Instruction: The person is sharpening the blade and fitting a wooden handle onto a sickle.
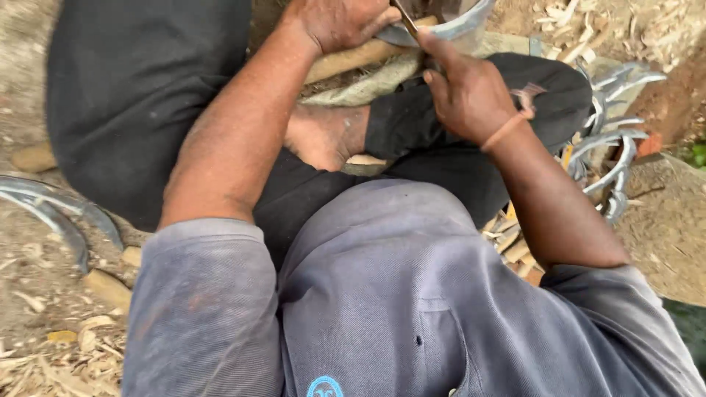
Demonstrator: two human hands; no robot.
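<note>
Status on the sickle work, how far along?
Looks done: two sickles with wooden handles lie at the person's left. In hand: the left hand grips a wooden handle, the right hand steadies a curved blade on it. Left, probably: a pile of bare blades waits at the right.

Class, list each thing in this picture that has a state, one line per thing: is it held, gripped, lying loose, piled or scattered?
Left hand: closed around the wooden handle.
Right hand: fingers pressed on the blade.
Curved grey metal sickle blade: held at its brown wooden handle, resting over the lap.
Pile of curved metal blades: heaped on the ground at the right.
Two curved blades: lying loose on the left.
Pale wood shavings: scattered on the soil.
</note>
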